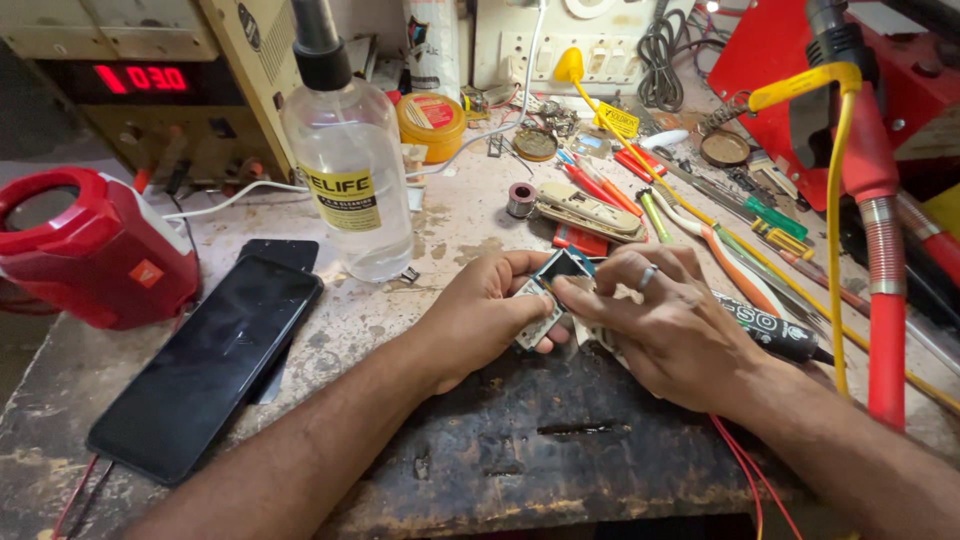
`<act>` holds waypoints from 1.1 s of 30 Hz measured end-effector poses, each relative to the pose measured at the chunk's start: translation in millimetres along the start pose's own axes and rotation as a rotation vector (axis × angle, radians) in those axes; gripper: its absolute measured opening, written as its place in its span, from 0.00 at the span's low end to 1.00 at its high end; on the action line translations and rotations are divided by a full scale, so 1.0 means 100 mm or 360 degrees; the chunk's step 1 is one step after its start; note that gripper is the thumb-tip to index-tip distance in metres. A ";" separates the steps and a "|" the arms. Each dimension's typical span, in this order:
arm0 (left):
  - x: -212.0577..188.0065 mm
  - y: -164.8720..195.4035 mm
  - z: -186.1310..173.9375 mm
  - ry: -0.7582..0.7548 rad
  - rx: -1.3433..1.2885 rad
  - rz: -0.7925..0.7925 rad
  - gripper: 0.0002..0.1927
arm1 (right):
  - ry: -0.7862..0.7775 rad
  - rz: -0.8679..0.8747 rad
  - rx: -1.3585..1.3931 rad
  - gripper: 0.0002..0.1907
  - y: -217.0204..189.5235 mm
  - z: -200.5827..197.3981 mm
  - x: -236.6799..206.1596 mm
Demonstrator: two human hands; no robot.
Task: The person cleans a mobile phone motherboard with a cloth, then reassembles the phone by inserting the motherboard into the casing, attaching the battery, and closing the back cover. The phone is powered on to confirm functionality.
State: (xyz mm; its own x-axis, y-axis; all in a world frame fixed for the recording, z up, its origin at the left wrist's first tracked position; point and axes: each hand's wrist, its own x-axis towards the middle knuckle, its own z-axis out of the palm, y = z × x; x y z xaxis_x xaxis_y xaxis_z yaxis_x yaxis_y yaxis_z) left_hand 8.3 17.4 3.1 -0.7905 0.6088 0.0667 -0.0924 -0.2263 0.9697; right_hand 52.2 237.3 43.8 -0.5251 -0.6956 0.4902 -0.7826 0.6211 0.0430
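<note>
My left hand (478, 312) grips a small device with a little screen (556, 272) from the left, fingers curled around its edge. My right hand (665, 325) meets it from the right, thumb and forefinger pressing a pale scrap of cloth or tissue (592, 325) against the device. A ring sits on one right finger. Both hands rest low over the worn, stained workbench (520, 440), near its front edge.
A black smartphone (210, 365) lies face up at left beside a red speaker (85, 245). A clear liquid bottle (350, 175) stands behind my hands. Screwdrivers, tweezers and a soldering iron (765, 325) crowd the right; a red hot-air tool (880, 250) with yellow cable stands there.
</note>
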 end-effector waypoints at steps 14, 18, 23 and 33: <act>0.02 0.02 0.00 0.0020 0.0037 0.0032 0.18 | -0.0003 0.0005 -0.0027 0.32 0.02 0.01 0.00; 0.00 -0.02 0.01 0.0045 0.0139 -0.0063 0.18 | 0.0082 -0.0020 -0.0179 0.30 0.04 0.05 0.04; 0.01 -0.02 0.00 0.0026 0.0040 -0.0038 0.19 | 0.0139 0.0038 -0.0272 0.30 -0.02 0.04 0.02; 0.00 0.01 0.02 0.0013 0.0069 -0.0039 0.22 | 0.0117 -0.0005 -0.0280 0.32 0.01 0.09 0.02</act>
State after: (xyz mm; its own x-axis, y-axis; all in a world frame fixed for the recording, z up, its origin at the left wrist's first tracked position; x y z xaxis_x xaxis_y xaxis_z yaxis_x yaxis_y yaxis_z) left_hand 9.7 18.4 4.3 -0.7933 0.6074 0.0413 -0.0856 -0.1785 0.9802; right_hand 47.5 233.4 37.1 -0.4921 -0.6733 0.5518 -0.7100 0.6772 0.1932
